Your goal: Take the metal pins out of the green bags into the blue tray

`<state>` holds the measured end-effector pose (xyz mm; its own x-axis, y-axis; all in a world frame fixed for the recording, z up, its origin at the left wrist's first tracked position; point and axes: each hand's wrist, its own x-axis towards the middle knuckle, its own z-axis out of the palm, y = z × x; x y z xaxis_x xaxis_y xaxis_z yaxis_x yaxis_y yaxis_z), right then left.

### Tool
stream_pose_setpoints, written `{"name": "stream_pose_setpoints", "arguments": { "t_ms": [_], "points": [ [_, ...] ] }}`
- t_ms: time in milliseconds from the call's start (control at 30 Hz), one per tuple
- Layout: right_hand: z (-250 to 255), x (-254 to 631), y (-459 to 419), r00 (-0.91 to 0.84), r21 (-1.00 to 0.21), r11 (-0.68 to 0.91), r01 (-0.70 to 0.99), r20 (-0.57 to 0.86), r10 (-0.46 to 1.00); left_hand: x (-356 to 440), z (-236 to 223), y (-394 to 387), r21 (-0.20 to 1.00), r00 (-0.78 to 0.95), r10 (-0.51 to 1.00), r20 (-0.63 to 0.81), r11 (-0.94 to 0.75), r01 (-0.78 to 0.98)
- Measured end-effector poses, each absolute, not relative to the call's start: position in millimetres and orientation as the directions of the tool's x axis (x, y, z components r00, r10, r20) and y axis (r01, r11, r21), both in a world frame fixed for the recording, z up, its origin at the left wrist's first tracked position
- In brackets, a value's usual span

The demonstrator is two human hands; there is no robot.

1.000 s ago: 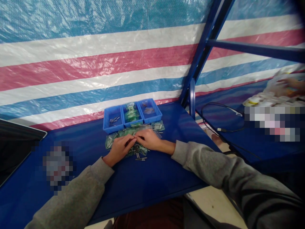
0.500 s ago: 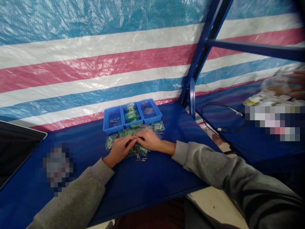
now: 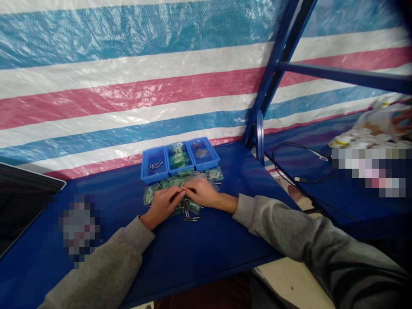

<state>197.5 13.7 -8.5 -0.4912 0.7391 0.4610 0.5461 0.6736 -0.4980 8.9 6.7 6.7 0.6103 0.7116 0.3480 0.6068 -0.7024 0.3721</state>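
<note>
Many metal pins (image 3: 186, 210) and green plastic bags (image 3: 149, 195) in a heap on the blue table (image 3: 212, 246), close under and around left hand (image 3: 162, 205) and right hand (image 3: 203, 193). Fingers bent, nearly closed, tips meeting over the heap; cannot make out anything pinched there, too small and hidden. Beyond, on the far side, some progress by the look of it: a few pins in the left tray (image 3: 155, 177), bags in the middle tray (image 3: 182, 171), small clear packets in the right tray (image 3: 207, 165). Seems only partly done, with plenty remaining outside the trays, including loose pins on the near side.
</note>
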Motion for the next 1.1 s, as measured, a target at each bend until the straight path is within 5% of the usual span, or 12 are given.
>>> {"name": "stream_pose_setpoints", "arguments": {
  "t_ms": [1100],
  "points": [
    [-11.2,196.6,15.3,-0.491,-0.492,0.681,0.542,0.473,0.732,10.0,8.2,4.7,0.352,0.568,0.691,0.447,-0.720,0.599]
  ]
}}
